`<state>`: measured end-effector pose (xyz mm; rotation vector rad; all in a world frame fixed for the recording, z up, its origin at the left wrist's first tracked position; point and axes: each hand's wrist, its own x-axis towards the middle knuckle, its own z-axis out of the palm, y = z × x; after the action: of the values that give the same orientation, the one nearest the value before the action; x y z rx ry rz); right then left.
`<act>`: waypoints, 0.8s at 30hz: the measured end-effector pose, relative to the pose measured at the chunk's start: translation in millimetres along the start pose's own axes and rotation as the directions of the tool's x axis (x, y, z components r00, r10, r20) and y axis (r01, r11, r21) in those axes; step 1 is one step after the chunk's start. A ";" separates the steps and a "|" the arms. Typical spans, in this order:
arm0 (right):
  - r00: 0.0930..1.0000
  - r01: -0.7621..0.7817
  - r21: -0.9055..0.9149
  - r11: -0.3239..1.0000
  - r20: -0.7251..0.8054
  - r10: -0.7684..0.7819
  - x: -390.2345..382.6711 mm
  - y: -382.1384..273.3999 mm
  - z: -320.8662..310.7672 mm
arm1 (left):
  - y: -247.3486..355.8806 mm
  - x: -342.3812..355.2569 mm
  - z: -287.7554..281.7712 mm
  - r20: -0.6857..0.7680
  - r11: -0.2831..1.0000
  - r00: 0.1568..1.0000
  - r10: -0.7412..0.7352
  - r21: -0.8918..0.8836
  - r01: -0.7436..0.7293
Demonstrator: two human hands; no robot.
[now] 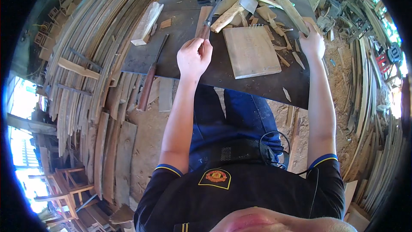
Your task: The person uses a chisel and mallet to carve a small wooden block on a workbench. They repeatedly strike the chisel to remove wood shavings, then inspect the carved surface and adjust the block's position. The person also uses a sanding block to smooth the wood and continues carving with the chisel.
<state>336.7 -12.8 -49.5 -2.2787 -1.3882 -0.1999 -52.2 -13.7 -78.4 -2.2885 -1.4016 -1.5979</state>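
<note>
My left hand (195, 58) is closed around the wooden handle of a chisel (209, 18), whose metal part points away from me over the table. Over the table's right side, my right hand (312, 43) grips the near end of a wooden bar (291, 12). The bar slants away to the left. Between my hands a flat, nearly square board (252, 53) lies on the dark table (214, 71). Just beyond it rests a wood-handled blade tool (229, 16). To the left, a long thin tool with a wooden handle (147, 87) juts over the near edge.
A pale wood block (147, 23) lies on the table's left side. Wood chips and offcuts (281, 47) are scattered by the board. Long planks (92, 60) are stacked at left, and more strips (365, 86) stand at right. Wooden chair frames (68, 189) sit lower left.
</note>
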 end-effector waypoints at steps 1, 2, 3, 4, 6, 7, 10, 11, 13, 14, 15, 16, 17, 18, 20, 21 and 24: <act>1.000 0.000 0.002 1.000 0.000 0.000 1.0 0.7 0.5 | 0.0 0.0 -0.1 0.003 1.000 1.000 -0.002 0.002 0.002; 1.000 0.000 0.003 1.000 0.000 0.000 1.6 1.3 0.8 | -0.6 0.8 -0.5 0.006 1.000 1.000 -0.003 0.003 0.003; 1.000 0.003 0.004 1.000 -0.002 -0.003 2.2 1.6 0.7 | -2.3 2.6 -0.9 0.004 1.000 1.000 0.001 -0.028 0.000; 1.000 0.006 -0.001 1.000 -0.001 -0.006 1.7 3.3 -0.2 | -1.7 3.6 0.2 0.005 0.998 1.000 0.000 -0.063 0.001; 1.000 -0.005 -0.001 1.000 0.013 0.006 -0.1 2.3 1.3 | -4.2 6.3 -5.4 0.031 0.978 0.993 -0.110 -0.174 0.113; 1.000 -0.013 -0.005 1.000 0.023 0.013 -0.8 -3.5 -0.1 | -15.7 13.2 -9.7 0.003 0.965 0.989 -0.146 -0.218 0.143; 1.000 0.016 -0.068 0.998 0.024 -0.014 -5.5 -3.4 -1.3 | -56.9 55.0 -31.8 0.009 0.941 0.948 -0.318 0.129 0.314; 1.000 0.020 -0.100 0.995 0.022 -0.018 -4.9 3.7 1.0 | -63.4 71.7 -31.3 0.071 0.908 0.916 -0.394 0.186 0.376; 0.998 -0.001 -0.120 0.993 0.064 0.009 -6.3 0.2 -6.5 | -78.9 107.6 -25.4 0.188 0.842 0.854 -0.485 0.364 0.398; 0.999 0.028 -0.148 0.989 0.031 -0.024 -6.2 0.5 -3.6 | -91.2 116.2 -17.6 0.172 0.805 0.843 -0.509 0.441 0.397; 0.998 0.054 -0.178 0.983 -0.003 -0.055 -6.4 6.7 5.4 | -101.8 118.8 -8.2 0.153 0.763 0.833 -0.531 0.513 0.392; 0.995 0.071 -0.207 0.976 -0.049 -0.083 -2.8 8.6 8.8 | -112.2 125.2 2.8 0.132 0.723 0.830 -0.542 0.577 0.381; 0.999 0.036 -0.200 0.979 -0.005 -0.038 -7.6 -0.2 3.8 | -117.8 126.1 9.4 0.174 0.644 0.726 -0.665 0.626 0.440; 1.000 0.014 -0.224 0.974 0.003 -0.014 -3.8 -0.2 10.0 | -125.4 124.4 15.4 0.171 0.598 0.657 -0.734 0.621 0.506; 0.999 -0.005 -0.206 0.979 0.031 0.012 -3.8 7.5 8.6 | -105.5 119.1 24.0 0.151 0.548 0.610 -0.778 0.638 0.541; 0.999 -0.011 -0.144 0.990 0.046 0.017 -5.7 4.6 5.2 | -106.3 116.5 22.6 0.170 0.535 0.596 -0.784 0.671 0.512; 0.996 0.049 -0.089 0.995 -0.070 -0.056 -11.4 8.5 5.9 | -104.9 113.0 20.4 0.153 0.538 0.640 -0.753 0.704 0.464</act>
<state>338.0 -22.5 -61.4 -2.2830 -1.4291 -0.3629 -98.7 131.9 -49.2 -1.8487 -2.6131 -0.4129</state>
